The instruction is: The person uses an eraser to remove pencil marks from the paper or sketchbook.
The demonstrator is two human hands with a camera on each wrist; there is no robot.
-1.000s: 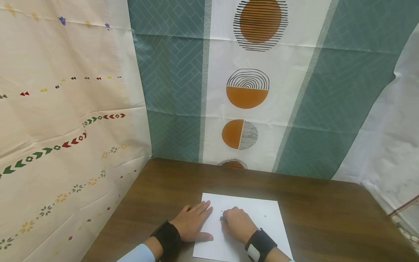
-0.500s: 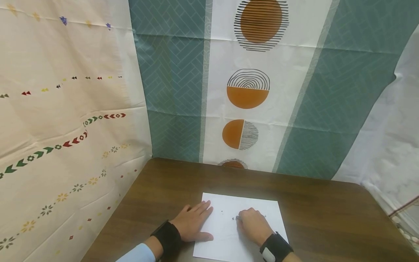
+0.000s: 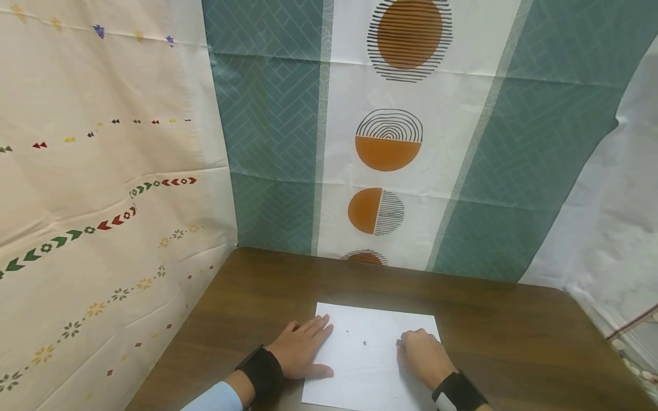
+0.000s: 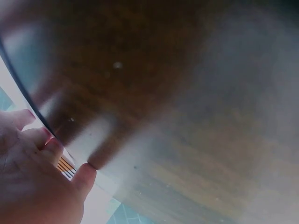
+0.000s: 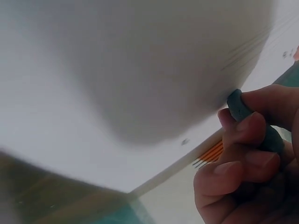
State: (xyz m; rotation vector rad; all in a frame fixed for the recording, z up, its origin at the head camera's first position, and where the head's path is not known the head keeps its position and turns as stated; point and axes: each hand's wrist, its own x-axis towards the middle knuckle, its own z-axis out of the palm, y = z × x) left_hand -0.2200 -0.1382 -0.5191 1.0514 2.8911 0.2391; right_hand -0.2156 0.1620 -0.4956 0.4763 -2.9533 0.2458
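A white sheet of paper (image 3: 360, 365) lies on the brown table. My left hand (image 3: 300, 349) rests flat on its left edge, fingers spread and holding nothing. Near the sheet's right edge, my right hand (image 3: 425, 359) pinches a teal eraser (image 5: 238, 106) between thumb and fingers. In the right wrist view the eraser's tip stands at the paper, and its far end is partly hidden behind the fingers. Faint lines (image 5: 245, 52) mark the sheet. A small dark crumb (image 3: 365, 343) and a few specks lie on it.
The wooden table (image 3: 277, 285) extends around the sheet on the left, right and far side. A teal and white patterned cloth (image 3: 272, 142) hangs behind it. Cream embroidered cloth (image 3: 103, 188) hangs along the left side, white cloth (image 3: 612, 217) along the right.
My right hand has moved rightward across the paper with the eraser, from the middle to near the right edge. A dark crumb shows where it was. The left hand has stayed put.
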